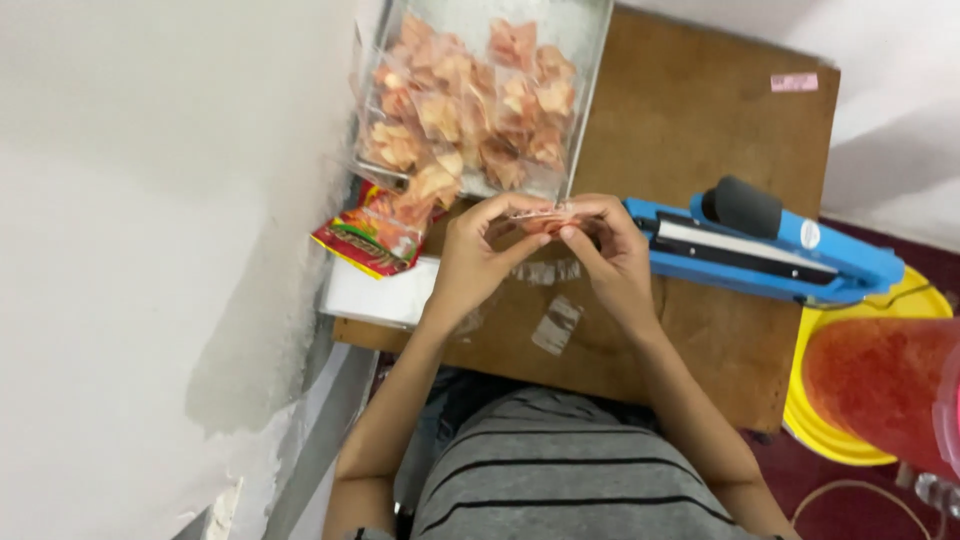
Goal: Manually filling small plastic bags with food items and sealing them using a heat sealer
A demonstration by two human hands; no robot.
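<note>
Left hand (470, 255): raised over the wooden table (690, 130), fingers curled and pinched shut on the left end of a small clear packet (548, 217) of orange crackers.
Right hand (612, 250): set close against the left one, thumb and fingertips closed on the right end of the same packet.
Packet: held between both hands just above the tabletop, near the table's middle, directly in front of the metal tray; contents partly hidden by the fingers.
Metal tray (592, 60): placed at the far left of the table, heaped with loose orange crackers (470, 100) under clear plastic.
Red printed wrappers (368, 236): stacked at the table's left edge, just below the tray, beside a white block.
Blue heat sealer (770, 245): laid on the table just right of the right hand, black knob on its raised arm.
Yellow basin (830, 430): stood off the table's right side, partly covered by a red translucent container (880, 385).
Striped grey shirt (560, 470): seen at the bottom edge, below both forearms.
</note>
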